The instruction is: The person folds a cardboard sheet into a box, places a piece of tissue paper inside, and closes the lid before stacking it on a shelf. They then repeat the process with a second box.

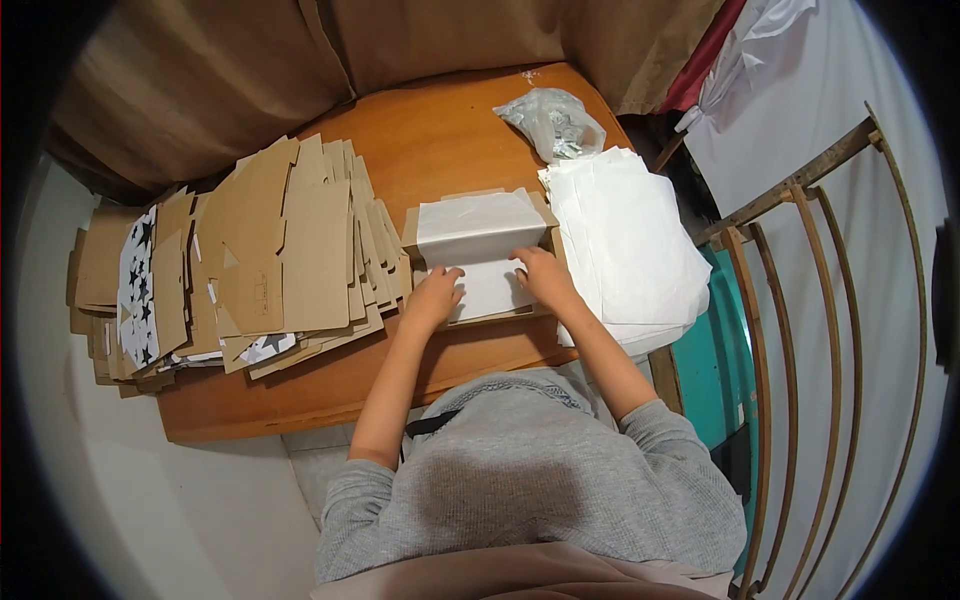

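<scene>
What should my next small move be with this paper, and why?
Probably smooth the paper along its crease: it lies in the box, the crease runs right across it, and your left hand and right hand are both at its near part.

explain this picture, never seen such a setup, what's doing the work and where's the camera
There is no machine here, just someone's bare left hand and right hand. The single picture comes from a camera worn on their own head, looking down. On the brown table, stacked flat cardboard lies to the left, a pile of white sheets to the right, with a plastic bag beyond it. In between, both hands touch white paper laid into an open cardboard box; whether either has a grip is hard to tell.
</scene>
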`<state>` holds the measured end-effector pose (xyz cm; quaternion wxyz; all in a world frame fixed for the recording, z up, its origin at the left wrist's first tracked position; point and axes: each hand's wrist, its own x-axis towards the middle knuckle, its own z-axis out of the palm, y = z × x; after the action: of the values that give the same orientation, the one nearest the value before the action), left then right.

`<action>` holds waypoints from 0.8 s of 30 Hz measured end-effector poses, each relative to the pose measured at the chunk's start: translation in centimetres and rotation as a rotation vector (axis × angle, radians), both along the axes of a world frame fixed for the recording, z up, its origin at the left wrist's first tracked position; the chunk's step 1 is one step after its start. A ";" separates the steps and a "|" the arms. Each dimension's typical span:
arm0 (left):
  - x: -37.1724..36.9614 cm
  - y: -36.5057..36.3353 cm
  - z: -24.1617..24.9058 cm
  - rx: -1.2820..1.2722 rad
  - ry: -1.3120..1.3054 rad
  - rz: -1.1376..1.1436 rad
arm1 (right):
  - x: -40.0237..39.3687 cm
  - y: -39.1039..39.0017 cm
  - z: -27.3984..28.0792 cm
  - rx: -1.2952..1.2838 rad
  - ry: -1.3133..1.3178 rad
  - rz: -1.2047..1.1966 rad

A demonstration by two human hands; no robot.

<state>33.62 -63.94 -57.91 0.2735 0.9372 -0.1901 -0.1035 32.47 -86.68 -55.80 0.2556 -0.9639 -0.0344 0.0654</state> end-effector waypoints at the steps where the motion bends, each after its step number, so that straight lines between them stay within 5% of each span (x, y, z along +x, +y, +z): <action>1: -0.2 -0.1 -0.6 0.062 0.026 -0.008 | -0.1 0.0 -0.5 -0.031 0.036 0.061; 9: 1.1 -1.0 -3.6 0.242 0.235 0.157 | 0.3 1.6 -3.6 -0.219 0.253 0.230; 17: 1.1 -1.0 -3.2 -0.041 0.316 0.382 | 0.2 2.6 -3.0 -0.302 0.378 0.220; 24: 0.6 -1.0 -3.6 -0.041 0.173 0.325 | 0.3 2.6 -1.9 -0.318 0.371 0.230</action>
<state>34.21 -64.89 -61.53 0.3212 0.9373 -0.0141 -0.1344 32.79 -84.05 -57.70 0.0937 -0.9533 -0.0858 0.2740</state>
